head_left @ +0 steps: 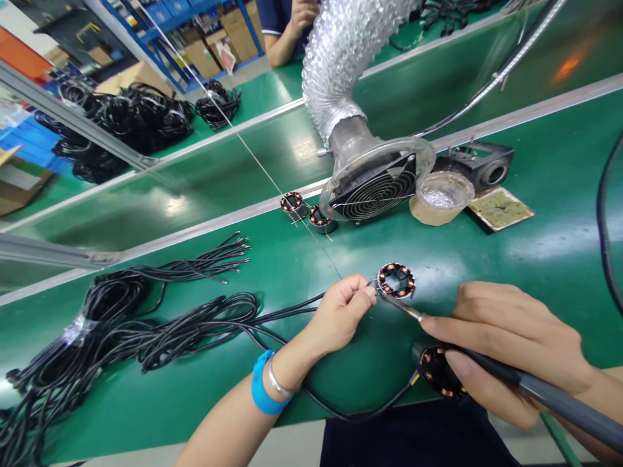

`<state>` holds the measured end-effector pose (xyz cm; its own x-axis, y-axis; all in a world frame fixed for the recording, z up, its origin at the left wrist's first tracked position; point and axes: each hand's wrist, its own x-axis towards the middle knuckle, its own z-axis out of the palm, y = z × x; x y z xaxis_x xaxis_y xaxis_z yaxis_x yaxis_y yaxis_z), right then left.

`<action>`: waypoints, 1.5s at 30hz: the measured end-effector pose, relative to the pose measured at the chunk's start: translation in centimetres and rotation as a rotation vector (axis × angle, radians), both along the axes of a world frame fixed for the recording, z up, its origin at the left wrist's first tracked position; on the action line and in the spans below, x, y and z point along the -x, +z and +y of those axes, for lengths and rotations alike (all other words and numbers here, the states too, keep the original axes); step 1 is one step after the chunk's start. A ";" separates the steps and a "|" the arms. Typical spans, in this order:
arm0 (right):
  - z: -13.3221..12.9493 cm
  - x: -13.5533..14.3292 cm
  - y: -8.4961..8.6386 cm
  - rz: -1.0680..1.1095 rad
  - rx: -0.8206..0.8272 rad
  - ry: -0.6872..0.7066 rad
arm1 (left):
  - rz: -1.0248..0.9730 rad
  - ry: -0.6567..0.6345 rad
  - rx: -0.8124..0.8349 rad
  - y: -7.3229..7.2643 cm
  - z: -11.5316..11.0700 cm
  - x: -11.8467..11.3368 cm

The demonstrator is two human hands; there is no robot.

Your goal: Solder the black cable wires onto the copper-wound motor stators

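My left hand (344,310) pinches the end of a black cable (287,311) close to the left edge of a ring-shaped copper coil core (396,281) on the green bench. In my right hand (511,344) is a soldering iron (403,306), its metal tip at the wires between my left fingertips and that core. Beneath my right hand lies a second coil core (440,371), partly covered by my fingers, with a cable (370,413) joined to its left side. A thin strand of wire (321,246) runs down toward my left fingertips.
Bundled black cables (111,324) cover the left. Two coil cores (293,203) stand near a fume fan (379,188) on a silver duct (341,65). Right of it are a round tin (442,196), an iron stand (487,167) and a sponge tray (501,209). A person's arm (287,39) shows across the bench.
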<state>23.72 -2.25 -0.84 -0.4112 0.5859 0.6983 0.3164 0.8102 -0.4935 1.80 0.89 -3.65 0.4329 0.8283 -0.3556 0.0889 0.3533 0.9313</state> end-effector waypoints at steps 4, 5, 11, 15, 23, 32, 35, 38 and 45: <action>0.1 0.1 -0.2 -0.006 -0.004 0.008 | -0.001 -0.010 0.000 0.0 0.0 0.0; 0.1 0.1 -0.2 -0.005 -0.010 0.010 | -0.001 -0.012 0.001 0.0 -0.1 0.0; -0.4 -0.3 0.0 0.008 0.005 -0.040 | 0.007 0.000 0.005 0.0 0.0 0.0; -0.5 -0.4 0.1 0.025 0.022 -0.064 | 0.009 0.003 0.007 0.1 0.0 -0.1; -0.7 -0.3 0.1 0.012 0.017 -0.084 | 0.003 0.005 0.011 0.1 0.0 0.0; -0.2 -0.5 0.1 0.029 -0.028 -0.068 | 0.032 0.017 0.020 -0.1 0.0 0.0; 0.6 -0.7 0.3 0.037 -0.060 -0.157 | 0.039 0.020 0.030 -0.2 0.0 0.1; 2.0 -1.6 -0.3 -0.039 -0.108 -0.484 | 0.025 0.022 0.032 -0.2 0.0 0.0; 4.6 -4.5 -2.6 -0.566 0.034 -0.580 | 0.022 0.029 0.033 -0.1 -0.1 0.0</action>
<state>28.27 2.37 -3.40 -0.3211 0.8316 0.4531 0.8905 0.4280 -0.1545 1.84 0.83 -3.76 0.4012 0.8278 -0.3923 0.0985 0.3868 0.9169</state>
